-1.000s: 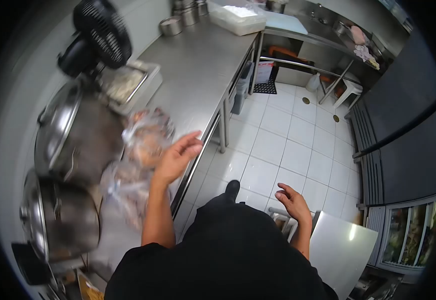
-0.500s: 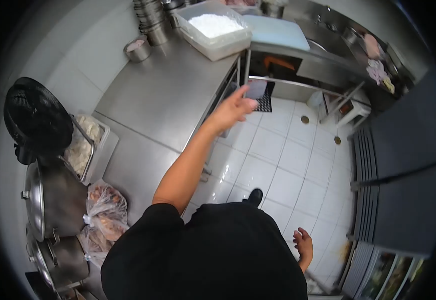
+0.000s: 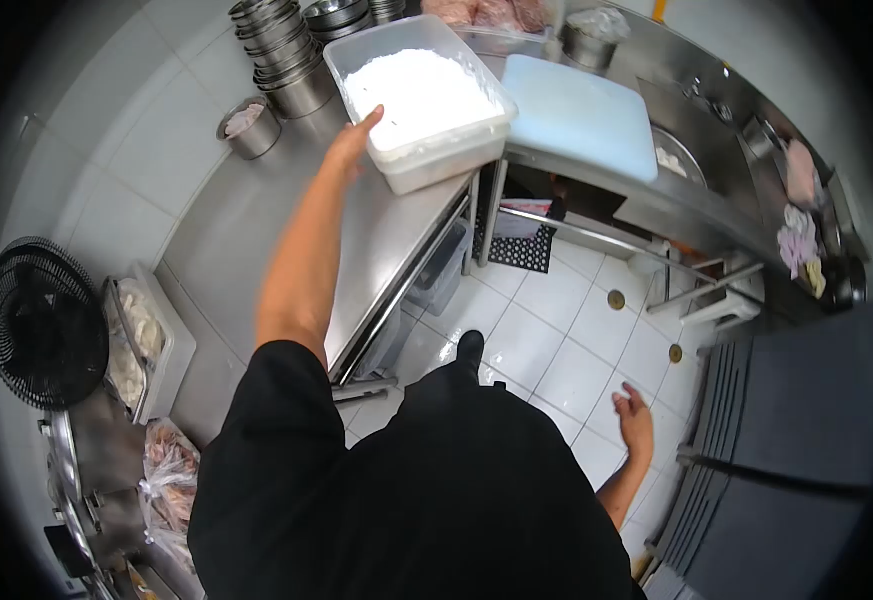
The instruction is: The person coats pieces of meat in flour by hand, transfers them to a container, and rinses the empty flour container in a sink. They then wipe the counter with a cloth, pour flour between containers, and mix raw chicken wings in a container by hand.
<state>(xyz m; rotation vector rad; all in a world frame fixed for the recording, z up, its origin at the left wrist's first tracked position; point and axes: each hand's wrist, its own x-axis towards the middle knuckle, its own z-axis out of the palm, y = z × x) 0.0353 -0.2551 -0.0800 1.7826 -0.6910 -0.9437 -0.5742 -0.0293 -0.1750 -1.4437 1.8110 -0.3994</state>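
My left hand (image 3: pixel 353 146) reaches forward over the steel worktop, fingers extended, at the near left side of a clear plastic tub (image 3: pixel 443 168). One fingertip overlaps the tub's rim; whether it touches is hard to tell. White powder (image 3: pixel 419 95) fills much of that tub. Low on the right, my right hand (image 3: pixel 636 420) hangs above the tiled floor, fingers loosely apart and holding nothing. Left of the tub stands a small steel pot (image 3: pixel 253 137) with something pale pink in it.
Beyond the tub's right side lies a light-blue cutting board (image 3: pixel 579 110) by the sink. Stacked steel containers (image 3: pixel 295 90) stand at the back left. A black fan (image 3: pixel 45 322) and bagged food (image 3: pixel 169 465) are on the left. A grey cabinet (image 3: pixel 797 410) borders the floor on the right.
My left hand has moved from above the worktop's right edge to the tub's left side. The view has shifted forward, nearer the tub. My right hand stays low and has risen slightly in view.
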